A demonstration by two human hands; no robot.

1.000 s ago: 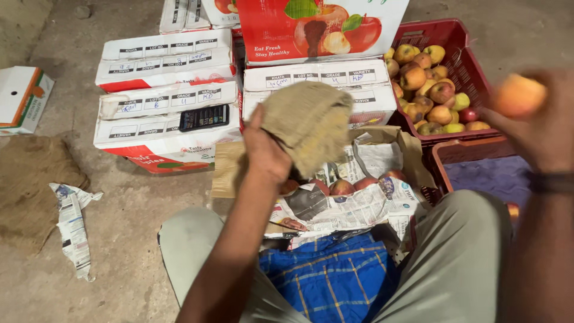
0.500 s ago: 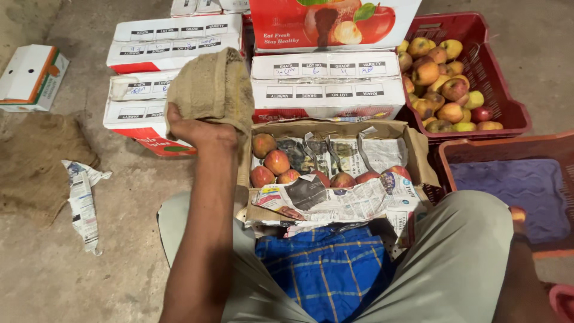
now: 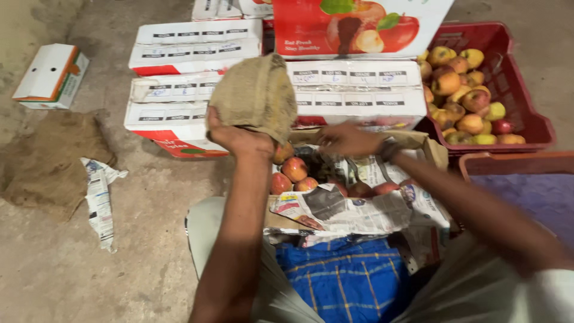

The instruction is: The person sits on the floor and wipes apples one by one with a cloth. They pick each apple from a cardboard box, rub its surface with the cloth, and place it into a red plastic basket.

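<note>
A folded burlap cloth [image 3: 254, 96] is kept clamped in the left hand [image 3: 239, 139] above the newspaper-lined carton [image 3: 433, 152]. The right hand [image 3: 347, 140], out of view half a second ago, is now lowered over the apples [image 3: 294, 169]; its fingers are loosely spread, and nothing is seen gripped.

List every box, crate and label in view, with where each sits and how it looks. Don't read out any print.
Stacked cartons: upper left, white tops with label strips, red sides.
Carton lid: top centre, red, fruit picture.
Long white carton: behind the open box, rows of small labels.
Open cardboard box: centre, newspaper-lined, holding apples.
Red crate: right, full of apples.
Small carton: far left on the floor, white, orange and green.
</note>
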